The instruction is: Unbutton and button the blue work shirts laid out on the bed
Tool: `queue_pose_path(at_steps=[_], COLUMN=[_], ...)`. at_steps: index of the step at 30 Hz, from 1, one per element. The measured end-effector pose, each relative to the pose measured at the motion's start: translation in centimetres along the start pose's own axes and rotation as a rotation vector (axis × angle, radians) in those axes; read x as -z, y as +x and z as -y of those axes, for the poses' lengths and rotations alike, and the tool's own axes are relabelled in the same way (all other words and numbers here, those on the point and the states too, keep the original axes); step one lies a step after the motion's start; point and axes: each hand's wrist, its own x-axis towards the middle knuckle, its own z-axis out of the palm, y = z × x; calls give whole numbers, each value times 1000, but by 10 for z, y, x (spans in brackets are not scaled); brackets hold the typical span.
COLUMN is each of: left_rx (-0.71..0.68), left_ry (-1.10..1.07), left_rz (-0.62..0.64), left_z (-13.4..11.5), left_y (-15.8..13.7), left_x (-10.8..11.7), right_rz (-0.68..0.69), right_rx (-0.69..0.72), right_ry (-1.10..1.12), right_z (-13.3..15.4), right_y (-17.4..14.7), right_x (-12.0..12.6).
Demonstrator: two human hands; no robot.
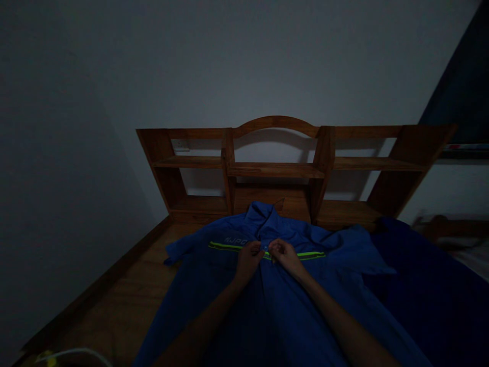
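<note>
A blue short-sleeved shirt [225, 285] lies face up, its collar [255, 213] pointing away from the person, on a wooden surface [130, 290] in a dim room. A bright yellow-green stripe [309, 256] crosses the chest, with pale letters [234, 240] above it on the left. 2 bare hands meet at the middle of the chest, near the stripe and below the collar.

The left hand [248, 261] is closed in a pinch on the shirt's front opening. The right hand [284, 254], just beside it, also has its fingertips drawn together on the fabric. The 2 hands are close but apart; whether a button sits between the fingers is too dark to tell.

The shirt looks light, soft and limp, likely to wrinkle or shift when pulled, and neither fragile nor slippery. The collar appears somewhat stiffer, holding a raised fold. The edges of the front opening seem the best place for a fingertip grip; the shoulders would probably suit lifting.

Beyond the collar stands a wooden shelf [275, 169] with an arched top, against a plain wall [267, 66]. Darker blue cloth [431, 290] lies to the right; a pale cord [84, 350] curves at lower left.
</note>
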Motion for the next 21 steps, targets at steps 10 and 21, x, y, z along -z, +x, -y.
queue_pose_path(at_steps=[10, 21], left_rx=[1, -44], left_ry=[-7, 8], left_rz=[2, 29], left_z=[-2, -1], left_y=[0, -1], left_x=[-1, 0], right_rz=[-12, -7], right_rx=[-11, -1], right_ry=[-22, -19], right_z=[0, 2], right_y=[0, 0], right_x=[-1, -1])
